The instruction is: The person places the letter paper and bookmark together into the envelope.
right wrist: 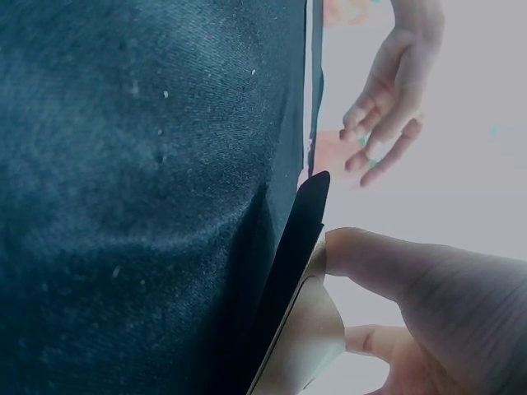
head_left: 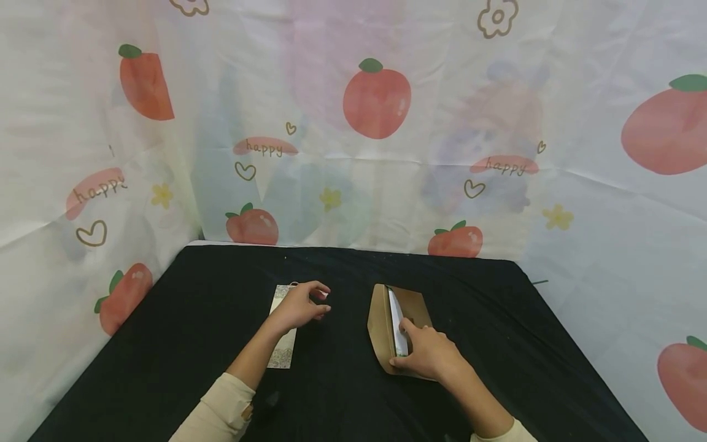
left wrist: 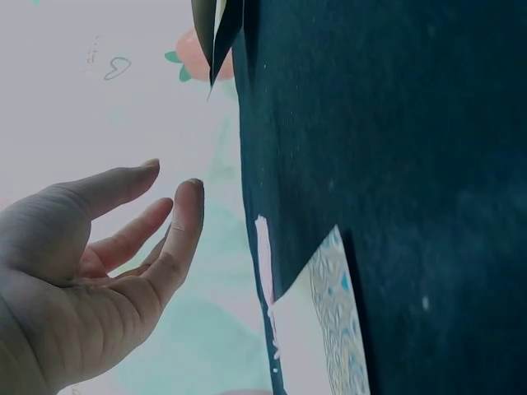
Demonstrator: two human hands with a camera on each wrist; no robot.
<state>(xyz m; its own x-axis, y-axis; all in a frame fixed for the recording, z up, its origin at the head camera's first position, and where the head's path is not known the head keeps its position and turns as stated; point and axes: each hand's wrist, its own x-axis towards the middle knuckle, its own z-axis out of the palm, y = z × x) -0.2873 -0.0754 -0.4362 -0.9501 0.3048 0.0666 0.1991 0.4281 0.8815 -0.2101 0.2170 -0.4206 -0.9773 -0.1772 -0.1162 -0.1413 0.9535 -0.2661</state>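
Note:
A brown paper envelope [head_left: 378, 331] lies on the right of the black cloth, its flap open to the left. White paper [head_left: 395, 319] shows in its mouth. My right hand [head_left: 429, 353] grips the envelope at its near, open side, thumb and fingers on the paper. On the left lies a pale bookmark-like card [head_left: 283, 356] with a patterned end; a thin light ribbon [left wrist: 263, 255] extends from it in the left wrist view. Above this card hovers my left hand [head_left: 298, 307], fingers loosely bent and apart, with nothing seen between them in the left wrist view.
Black cloth [head_left: 342, 393] covers the table. A pale printed curtain [head_left: 375, 184] with fruit, hearts and lettering hangs behind the table and along both sides.

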